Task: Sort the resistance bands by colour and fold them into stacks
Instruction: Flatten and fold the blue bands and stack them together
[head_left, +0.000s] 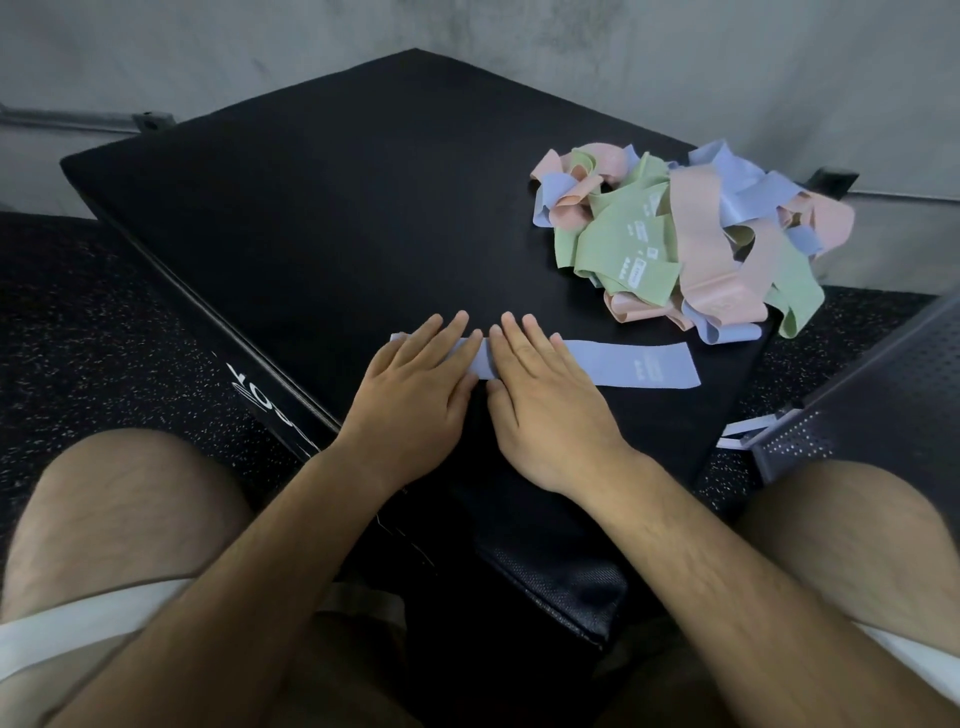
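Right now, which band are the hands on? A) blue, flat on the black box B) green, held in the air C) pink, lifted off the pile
A: the left hand and right hand press straight fingers on the blue band, which lies flat on the black box.

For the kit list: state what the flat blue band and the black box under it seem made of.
Blue band: thin matte elastic, probably latex or rubber; it lies limp and flat, with white print. Black box: seemingly padded, in matte vinyl or woven cover; a fine weave texture shows at its near corner.
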